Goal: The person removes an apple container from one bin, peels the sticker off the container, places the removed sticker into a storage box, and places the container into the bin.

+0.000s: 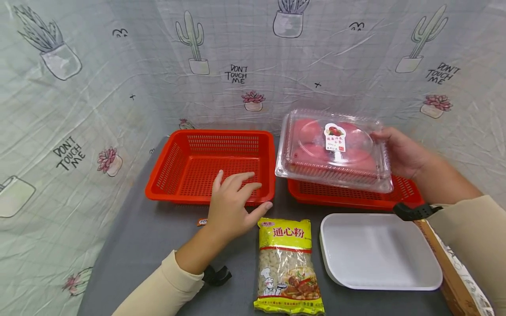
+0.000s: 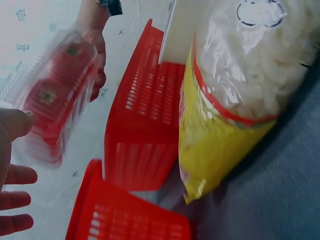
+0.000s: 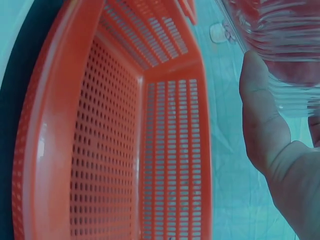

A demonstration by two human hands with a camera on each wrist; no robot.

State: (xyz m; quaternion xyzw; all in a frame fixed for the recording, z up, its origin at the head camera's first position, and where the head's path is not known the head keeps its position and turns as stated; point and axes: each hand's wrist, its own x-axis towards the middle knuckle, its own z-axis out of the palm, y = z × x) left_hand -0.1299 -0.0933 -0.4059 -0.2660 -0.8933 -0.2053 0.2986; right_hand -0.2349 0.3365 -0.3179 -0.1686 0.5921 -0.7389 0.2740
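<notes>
My right hand (image 1: pixel 407 153) grips the right end of a clear plastic box of red fruit (image 1: pixel 336 149), raised above the right red basket (image 1: pixel 356 199). A label with printed fruit sits on its lid. In the right wrist view the thumb (image 3: pixel 260 95) presses along the box's side. My left hand (image 1: pixel 233 204) is spread with nothing in it, over the front rim of the left red basket (image 1: pixel 189 199). Below it lies a bag of macaroni (image 1: pixel 290 267) with yellow ends. The left wrist view shows the box beyond the left fingers, apart from them.
A white tray (image 1: pixel 381 252) stands at the front right, beside a brown cardboard edge (image 1: pixel 450 272). A small orange wrapper (image 1: pixel 202 222) lies partly behind the left hand. Patterned cloth (image 1: pixel 221 105) hangs behind and around the grey table (image 1: pixel 130 263).
</notes>
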